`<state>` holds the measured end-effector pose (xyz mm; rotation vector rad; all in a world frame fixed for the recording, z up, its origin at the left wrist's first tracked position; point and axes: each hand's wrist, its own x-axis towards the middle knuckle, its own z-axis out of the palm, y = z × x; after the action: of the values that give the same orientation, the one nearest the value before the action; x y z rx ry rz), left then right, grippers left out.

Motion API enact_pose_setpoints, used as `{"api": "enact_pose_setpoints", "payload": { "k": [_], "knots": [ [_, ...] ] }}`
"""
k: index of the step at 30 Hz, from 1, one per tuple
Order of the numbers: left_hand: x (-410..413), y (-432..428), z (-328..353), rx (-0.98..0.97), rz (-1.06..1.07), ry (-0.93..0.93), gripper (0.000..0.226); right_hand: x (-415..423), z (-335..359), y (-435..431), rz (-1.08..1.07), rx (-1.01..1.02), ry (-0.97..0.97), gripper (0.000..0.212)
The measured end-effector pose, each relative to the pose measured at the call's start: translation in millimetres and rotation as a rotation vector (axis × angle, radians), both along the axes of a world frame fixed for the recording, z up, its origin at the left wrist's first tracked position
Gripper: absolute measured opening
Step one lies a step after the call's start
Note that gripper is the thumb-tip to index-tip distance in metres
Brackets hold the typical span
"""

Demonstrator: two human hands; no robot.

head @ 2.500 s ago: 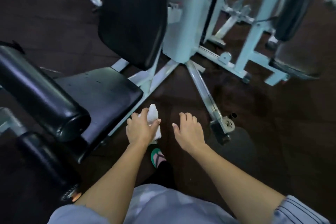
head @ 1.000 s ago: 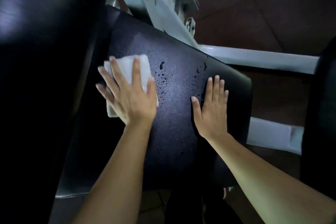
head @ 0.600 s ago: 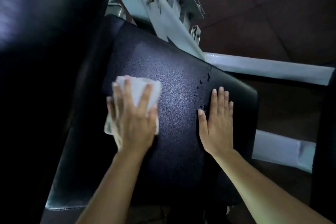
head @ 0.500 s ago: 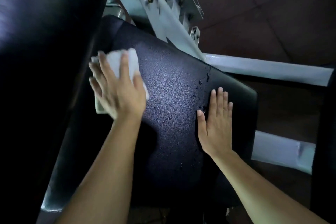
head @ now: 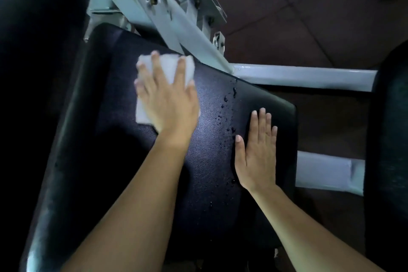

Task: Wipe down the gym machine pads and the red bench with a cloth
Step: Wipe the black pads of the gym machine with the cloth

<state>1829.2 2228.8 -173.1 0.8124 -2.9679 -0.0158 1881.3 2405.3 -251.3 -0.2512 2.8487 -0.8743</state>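
A black seat pad [head: 207, 161] of a gym machine fills the middle of the view. My left hand [head: 167, 97] presses a white cloth [head: 167, 66] flat on the pad's upper part, fingers spread over it. My right hand [head: 257, 154] lies flat and bare on the pad near its right edge. Water droplets [head: 227, 106] speckle the pad between the two hands. No red bench is in view.
A dark roller pad [head: 37, 28] looms close on the left. The white steel frame [head: 176, 20] with brackets runs behind the seat, and a crossbar [head: 304, 78] extends right. Another black pad [head: 388, 139] stands at the right edge over the dark reddish floor [head: 298, 6].
My left hand has slid the cloth rightward across the pad's upper part, from its left edge toward the frame. My right hand stays flat in place.
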Motion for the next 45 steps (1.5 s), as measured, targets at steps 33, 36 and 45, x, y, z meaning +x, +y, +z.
{"api": "enact_pose_setpoints", "payload": {
  "k": [33,36,45],
  "knots": [
    [97.2,7.8,-8.6,0.041,-0.352,-0.014,0.044,50.6,0.9,12.8,-0.168,-0.019,-0.107,0.067],
    [60.6,1.0,-3.8,-0.001,-0.11,0.014,0.045,54.1,2.4,9.3,-0.169,-0.045,-0.102,0.068],
    [194.3,-1.4,6.9,-0.018,-0.25,0.005,0.048,105.1,11.0,-1.8,-0.007,-0.047,-0.057,0.068]
  ]
}}
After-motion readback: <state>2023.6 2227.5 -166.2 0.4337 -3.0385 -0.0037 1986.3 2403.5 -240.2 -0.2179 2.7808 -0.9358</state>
